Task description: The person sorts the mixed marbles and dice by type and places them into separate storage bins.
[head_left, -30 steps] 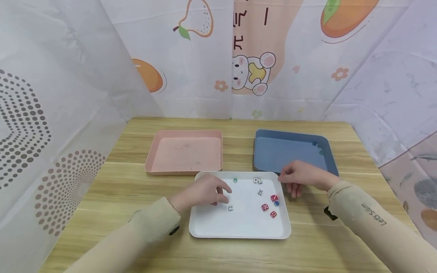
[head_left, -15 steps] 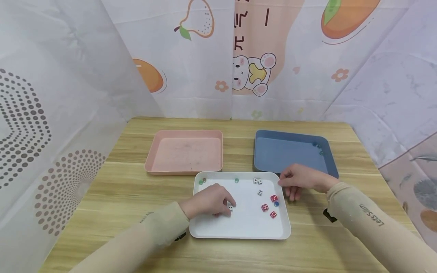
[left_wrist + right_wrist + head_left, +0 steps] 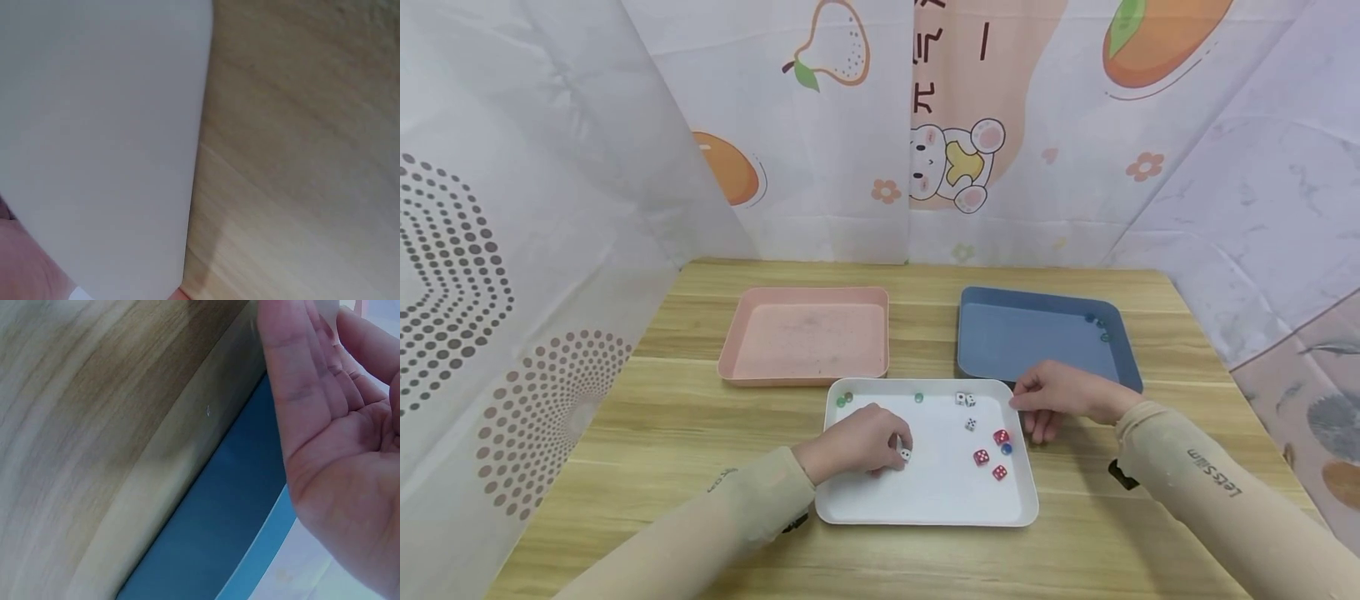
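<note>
Over the white tray (image 3: 940, 508), my left hand (image 3: 859, 440) pinches a white die (image 3: 906, 455) between thumb and fingers. My right hand (image 3: 1063, 396) grips the same tray's rim at its far right corner; the right wrist view shows the palm (image 3: 344, 469) beside the blue tray's wall. Inside the white tray lie further white dice (image 3: 971, 424) and red dice (image 3: 981, 457). A blue bead (image 3: 1006, 448) touches one red die. Green beads (image 3: 919, 397) and a brown bead (image 3: 848, 397) lie along the far side. The left wrist view shows mostly tray wall.
Behind the white tray stand a pink tray (image 3: 730, 350) on the left and a blue tray (image 3: 1037, 333) on the right. Several dark green beads (image 3: 1103, 337) sit in the blue tray's right end. A wooden table (image 3: 700, 417) carries everything, with printed curtains around it.
My left hand has come right and slightly down to the white die and closed its fingers on it, uncovering beads in the far left corner. My right hand stays at the rim.
</note>
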A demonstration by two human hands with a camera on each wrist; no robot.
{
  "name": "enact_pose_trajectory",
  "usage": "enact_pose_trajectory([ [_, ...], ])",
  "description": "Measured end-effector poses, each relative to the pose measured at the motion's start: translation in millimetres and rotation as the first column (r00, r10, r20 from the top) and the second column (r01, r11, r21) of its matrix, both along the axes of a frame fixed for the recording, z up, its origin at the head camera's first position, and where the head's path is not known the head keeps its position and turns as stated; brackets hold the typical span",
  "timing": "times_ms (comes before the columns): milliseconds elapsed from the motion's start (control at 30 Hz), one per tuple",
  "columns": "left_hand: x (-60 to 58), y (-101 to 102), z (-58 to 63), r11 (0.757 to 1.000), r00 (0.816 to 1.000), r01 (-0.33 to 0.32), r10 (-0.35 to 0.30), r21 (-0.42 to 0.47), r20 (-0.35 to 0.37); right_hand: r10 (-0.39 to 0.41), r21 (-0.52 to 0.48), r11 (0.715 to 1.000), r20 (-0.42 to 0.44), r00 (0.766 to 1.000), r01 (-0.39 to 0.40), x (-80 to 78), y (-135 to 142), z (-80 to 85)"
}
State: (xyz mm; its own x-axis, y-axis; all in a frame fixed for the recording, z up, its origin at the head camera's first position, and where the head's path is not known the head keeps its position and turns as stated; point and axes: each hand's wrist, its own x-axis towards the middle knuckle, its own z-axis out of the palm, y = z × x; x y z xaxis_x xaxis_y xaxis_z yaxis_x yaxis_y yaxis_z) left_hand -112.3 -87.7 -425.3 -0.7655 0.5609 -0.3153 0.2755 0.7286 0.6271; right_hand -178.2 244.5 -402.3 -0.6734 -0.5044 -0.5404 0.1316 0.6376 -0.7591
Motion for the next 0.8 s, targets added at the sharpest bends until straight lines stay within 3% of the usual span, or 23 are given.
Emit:
enact_pose_trajectory([
  [467,-0.6,-3,1.1,0.999,1.0,-0.008,0.008,0.043,0.001,-0.031,-0.021,0.999,0.061,0.998,0.032,1.1,1,-2.2],
  [800,-10.5,-13,15.3,0.991,0.998,-0.051,0.047,0.121,0.034,-0.04,-0.009,0.999,0.065,0.997,0.041,1.4,-1,-2.1],
])
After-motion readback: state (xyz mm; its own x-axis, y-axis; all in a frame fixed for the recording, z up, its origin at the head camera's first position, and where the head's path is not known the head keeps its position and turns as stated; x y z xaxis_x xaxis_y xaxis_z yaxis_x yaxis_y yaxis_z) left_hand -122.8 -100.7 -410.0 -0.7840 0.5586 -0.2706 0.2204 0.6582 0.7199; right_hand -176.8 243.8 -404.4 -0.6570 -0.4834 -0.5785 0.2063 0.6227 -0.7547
